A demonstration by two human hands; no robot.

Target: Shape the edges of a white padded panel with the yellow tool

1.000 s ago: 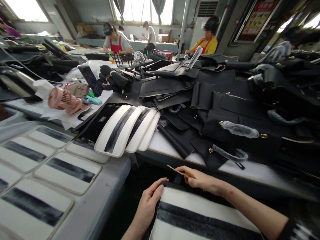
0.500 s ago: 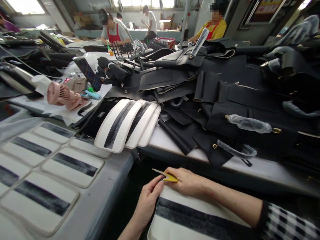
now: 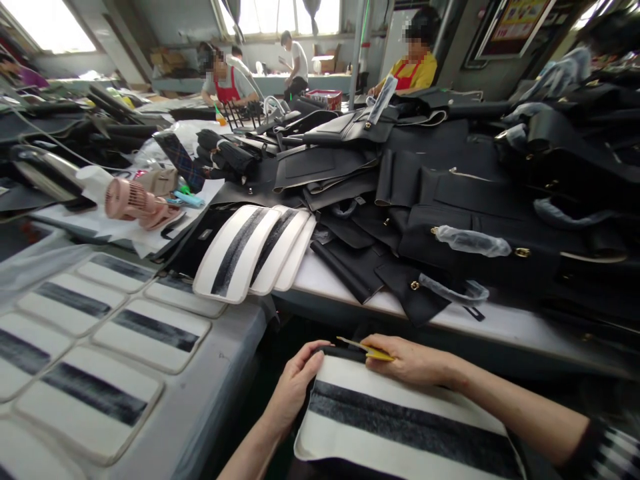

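A white panel [image 3: 360, 437] with rounded corners and a black smeared band lies in front of me, over black material along its edges. My left hand [image 3: 299, 380] is closed on the panel's far left corner, thumb on the white face and fingers at the edge. My right hand [image 3: 415, 360] grips yellow thread snips [image 3: 377, 353], their pale tip pointing left just above the panel's far edge. A strip of black material [image 3: 343, 353] shows along that edge between the hands. The right fingers are partly hidden.
Similar banded panels [image 3: 150, 333] cover the grey table on the left, and several overlap [image 3: 235, 253] at its corner. Black leather bag pieces [image 3: 450, 200] with wrapped handles pile up ahead. A pink fan [image 3: 130, 200] stands at left. People [image 3: 227, 83] sit further back.
The right hand and snips have moved right, away from the left hand's fingertips. The left hand now grips the panel's corner, and more of the panel shows. The camera view has shifted slightly.
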